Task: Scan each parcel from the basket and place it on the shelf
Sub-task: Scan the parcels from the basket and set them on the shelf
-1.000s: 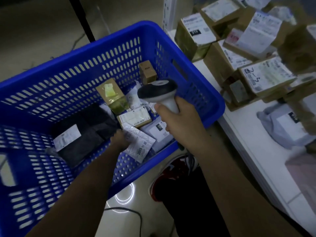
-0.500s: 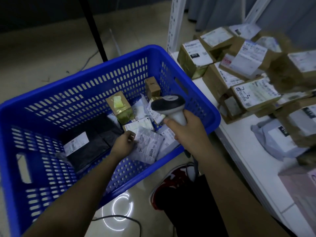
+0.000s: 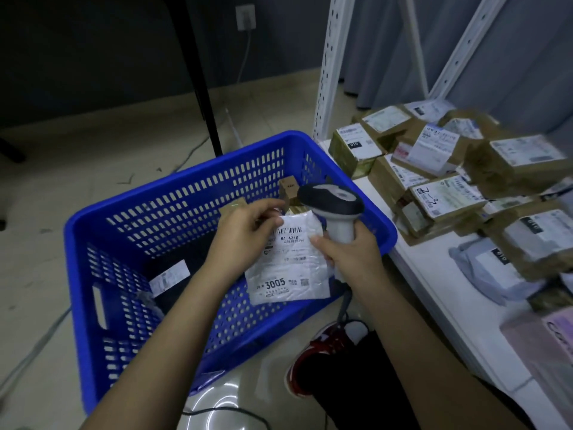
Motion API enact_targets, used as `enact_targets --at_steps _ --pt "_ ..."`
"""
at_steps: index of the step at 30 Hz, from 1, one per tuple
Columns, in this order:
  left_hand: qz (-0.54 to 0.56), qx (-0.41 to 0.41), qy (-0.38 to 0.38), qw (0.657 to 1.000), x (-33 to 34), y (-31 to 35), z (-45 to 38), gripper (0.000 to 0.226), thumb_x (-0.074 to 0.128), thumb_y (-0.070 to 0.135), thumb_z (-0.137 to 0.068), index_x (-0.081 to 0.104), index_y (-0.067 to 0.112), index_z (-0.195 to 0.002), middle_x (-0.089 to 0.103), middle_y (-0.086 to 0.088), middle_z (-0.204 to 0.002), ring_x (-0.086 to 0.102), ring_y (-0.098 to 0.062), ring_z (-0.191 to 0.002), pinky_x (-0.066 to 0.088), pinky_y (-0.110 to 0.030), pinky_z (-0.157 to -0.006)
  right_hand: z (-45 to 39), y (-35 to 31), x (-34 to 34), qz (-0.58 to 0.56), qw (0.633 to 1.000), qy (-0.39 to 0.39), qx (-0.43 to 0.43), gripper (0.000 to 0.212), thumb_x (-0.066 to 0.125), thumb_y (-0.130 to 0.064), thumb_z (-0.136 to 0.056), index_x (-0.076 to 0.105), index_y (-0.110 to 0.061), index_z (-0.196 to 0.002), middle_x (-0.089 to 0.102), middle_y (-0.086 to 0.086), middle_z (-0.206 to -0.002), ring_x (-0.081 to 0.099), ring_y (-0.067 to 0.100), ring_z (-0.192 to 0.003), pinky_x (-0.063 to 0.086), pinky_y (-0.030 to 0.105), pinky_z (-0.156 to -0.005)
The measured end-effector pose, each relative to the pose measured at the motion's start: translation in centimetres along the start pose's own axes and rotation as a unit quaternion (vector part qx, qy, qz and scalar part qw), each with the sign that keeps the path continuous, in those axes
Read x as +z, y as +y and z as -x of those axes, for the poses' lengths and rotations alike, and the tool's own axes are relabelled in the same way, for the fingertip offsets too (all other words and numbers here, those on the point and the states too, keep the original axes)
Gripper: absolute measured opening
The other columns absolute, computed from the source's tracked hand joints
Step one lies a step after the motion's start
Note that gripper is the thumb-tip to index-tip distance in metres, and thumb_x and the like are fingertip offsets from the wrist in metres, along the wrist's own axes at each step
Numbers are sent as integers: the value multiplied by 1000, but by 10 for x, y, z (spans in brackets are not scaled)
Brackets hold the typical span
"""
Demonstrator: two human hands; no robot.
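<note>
Your left hand point(image 3: 240, 240) pinches the parcel's point(image 3: 290, 262) top edge, label up, just left of the scanner point(image 3: 333, 209) gripped in your right hand point(image 3: 353, 256).

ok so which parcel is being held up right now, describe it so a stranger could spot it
Start at the big blue slotted plastic basket on the floor beside the white shelf. Above its near right corner, the left hand pinches the top of a flat white plastic mailer bag, next to the grey handheld scanner gripped by the right hand. Unlike the brown cardboard boxes, it is soft, white and printed "3005".
</note>
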State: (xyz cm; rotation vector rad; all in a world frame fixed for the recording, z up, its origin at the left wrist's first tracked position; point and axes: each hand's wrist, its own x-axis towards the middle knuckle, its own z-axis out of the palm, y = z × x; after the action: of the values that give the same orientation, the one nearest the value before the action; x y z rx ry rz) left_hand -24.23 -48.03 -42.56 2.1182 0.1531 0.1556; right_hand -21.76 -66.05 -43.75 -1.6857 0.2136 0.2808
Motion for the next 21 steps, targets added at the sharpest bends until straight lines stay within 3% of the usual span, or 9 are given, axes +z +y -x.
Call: enact_targets --at_steps 3,5,7,9,11,15,18,21 --pt "7 -17 67 998 3 -9 4 43 65 34 -87 53 39 -128 60 18 -121 53 -12 -118 45 -43 -102 5 -2 0 -33 999 15 15 29 80 -10 -76 61 -12 -98 67 4 -83 63 12 -64 53 24 -54" --pt "61 -90 84 991 5 -16 10 64 65 33 -87 36 34 -144 45 12 -142 44 -11 -129 42 -40 -105 5 -5 -4 -52 998 18 17 29 79 -10 -77 62 -12 -101 67 3 -82 62 9 -61 51 22 -52" --pt "156 -163 50 973 9 -22 18 60 63 25 -90 37 29 -144 54 11 -133 56 -7 -115 48 -38 -99 5 -4 -7 -54 998 20 20 30 78 -10 -78 62 -12 -102 69 5 -85 63 13 -65 53 27 -57" --pt "217 -194 29 956 15 -28 25 31 62 17 -91 59 25 -121 69 6 -113 67 -11 -98 54 -43 -91 4 -1 -9 -47 998 23 22 32 78 -11 -77 62 -11 -105 69 7 -87 64 16 -69 56 31 -62" --pt "226 -215 57 948 18 -29 29 14 63 15 -90 65 23 -101 73 -2 -100 71 -16 -87 57 -44 -85 2 0 -10 -36 999 36 13 33 78 -14 -79 61 -11 -107 69 6 -91 65 16 -72 56 30 -63" --pt "243 -245 120 931 14 -31 18 18 64 15 -90 65 8 -107 73 -6 -96 71 -18 -82 59 -36 -72 -1 0 -16 4 997 74 -24 32 76 -31 -81 58 -25 -107 66 0 -94 61 17 -74 49 29 -63" --pt "261 -257 147 919 7 -34 4 19 63 13 -91 64 6 -108 71 -8 -97 70 -19 -83 57 -31 -65 2 -3 -20 25 999 22 -5 36 77 -34 -79 60 -22 -108 67 2 -90 60 13 -69 47 22 -55" --pt "259 -268 161 914 6 -39 -9 17 63 15 -91 63 8 -106 71 -7 -98 70 -19 -82 56 -31 -65 9 -6 -19 34 998 -42 21 24 78 -26 -79 62 -19 -95 64 0 -75 55 10 -58 45 17 -47"
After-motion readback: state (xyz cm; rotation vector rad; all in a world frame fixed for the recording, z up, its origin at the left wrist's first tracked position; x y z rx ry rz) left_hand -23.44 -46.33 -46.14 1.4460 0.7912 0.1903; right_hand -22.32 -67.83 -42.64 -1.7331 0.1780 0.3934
